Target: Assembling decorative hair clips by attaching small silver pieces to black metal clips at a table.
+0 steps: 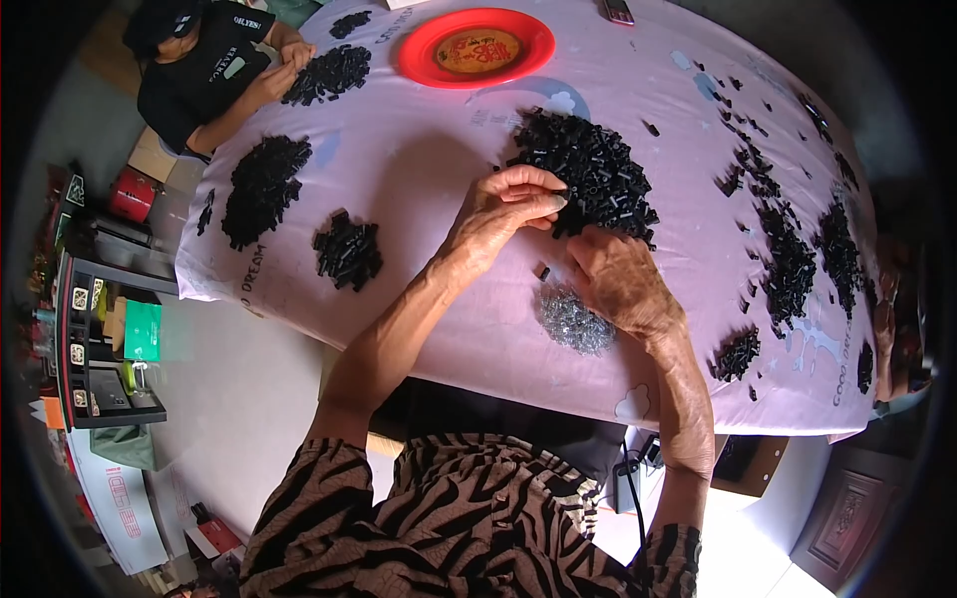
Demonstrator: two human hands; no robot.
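My left hand (503,211) pinches a small black tubular piece between thumb and forefinger, at the near left edge of a large heap of black plastic pieces (588,164). Close beside it, my right hand (626,279) is closed, its fingers curled under; whatever they hold is hidden. Below that hand lies a loose pile of small shiny, clear or silvery parts (575,321), partly covered by it. A single black piece with a brownish end (541,271) rests on the cloth between the heap and the shiny pile.
A pale pink cloth (439,319) covers the table. Smaller black heaps lie at left (267,189) and right (788,259). A red plate (409,62) stands at the far side, a phone (618,11) beyond it. Another person (204,75) handles pieces at the far left.
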